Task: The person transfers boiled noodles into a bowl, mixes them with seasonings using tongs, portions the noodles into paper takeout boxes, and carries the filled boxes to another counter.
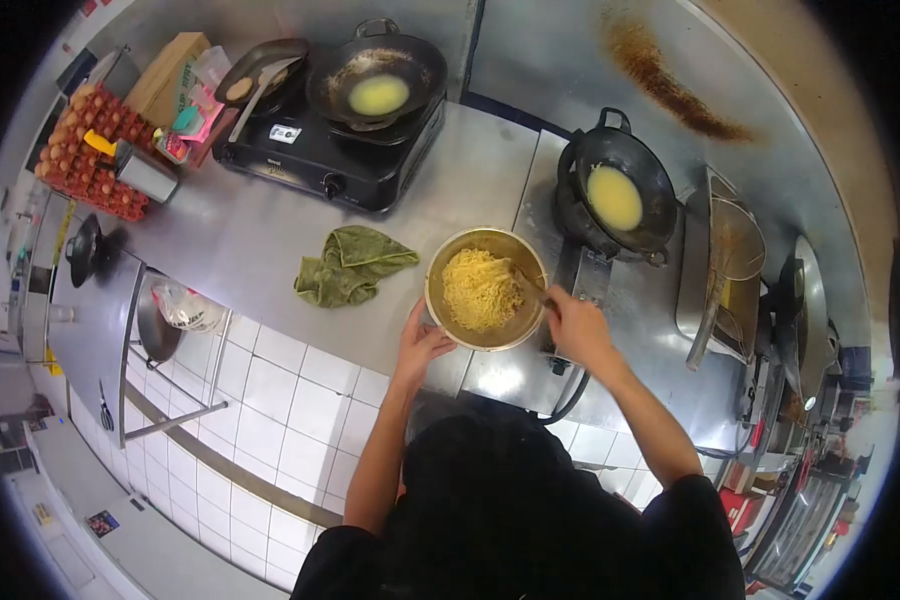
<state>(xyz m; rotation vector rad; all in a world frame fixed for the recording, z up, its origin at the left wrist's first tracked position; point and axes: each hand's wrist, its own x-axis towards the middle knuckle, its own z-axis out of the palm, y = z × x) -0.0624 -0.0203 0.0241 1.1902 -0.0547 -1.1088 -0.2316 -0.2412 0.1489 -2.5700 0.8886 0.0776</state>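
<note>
A round metal bowl (436, 262) stands near the front edge of the steel counter with yellow noodles (478, 290) in it. My left hand (423, 347) grips the bowl's lower left side, thumb along the wall and fingers at the underside. On the opposite side, my right hand (578, 326) is closed round the handle of a stirring utensil (533, 290). Its head is buried in the noodles, so I cannot tell whether it is a spoon or a fork. A crumpled green cloth (352, 267) lies on the counter left of the bowl.
A black wok (650, 180) with yellowish liquid sits behind right. Another wok (420, 65) with similar liquid rests on a portable gas stove (315, 165). Egg trays (90, 150) are stacked far left. A wire strainer (738, 235) lies at right, and a hose (572, 398) curves near the front edge.
</note>
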